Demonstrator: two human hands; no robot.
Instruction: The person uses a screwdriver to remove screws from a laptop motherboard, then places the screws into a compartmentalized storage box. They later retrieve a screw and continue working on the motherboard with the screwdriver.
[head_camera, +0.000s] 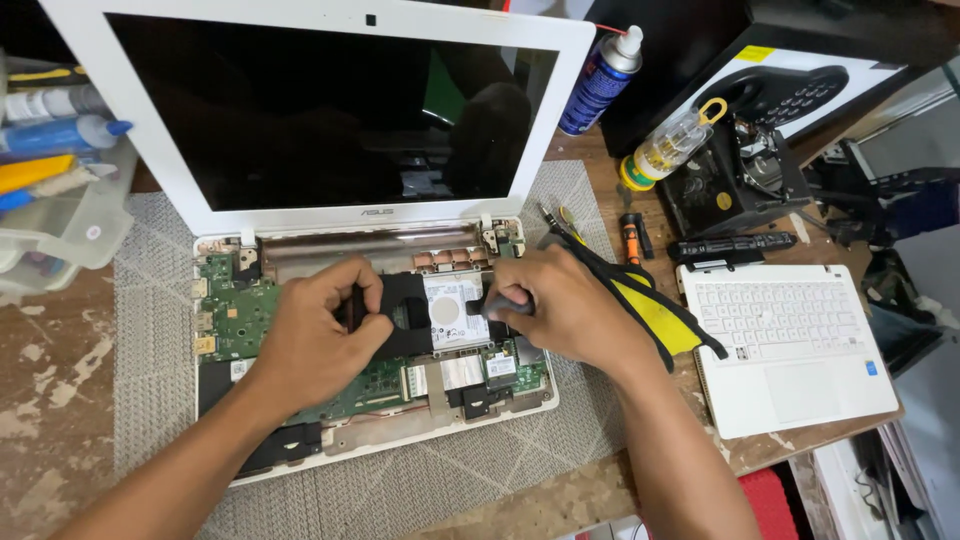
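Plastic tubes and bottles in blue, yellow and white (50, 130) lie at the far left in a clear tray, untouched. Next comes the white laptop with its dark screen upright (330, 110), standing on a grey woven mat (150, 330) on the worn wooden bench (50, 400). Its top cover is already off, so the green circuit board (235, 315) and the rest of the base lie bare. The left hand (320, 330) rests on the open base, fingers curled down onto a black sheet or bracket beside the silver rectangular hard drive (450, 310); what its grip closes on, if anything, cannot be told. The drive sits in its bay in the middle of the base, between the two hands. The right hand (565, 300) closes its grip around a dark-handled tool, probably a screwdriver (505, 305), tip at the drive's right edge. Judging from this, the opening-up is done, while the drive itself is not yet out. Right of that hand lies a black and yellow strap (650, 305), then the removed white keyboard cover (790, 340), a black battery bar (730, 245) and a blue spray can (600, 80) further back.
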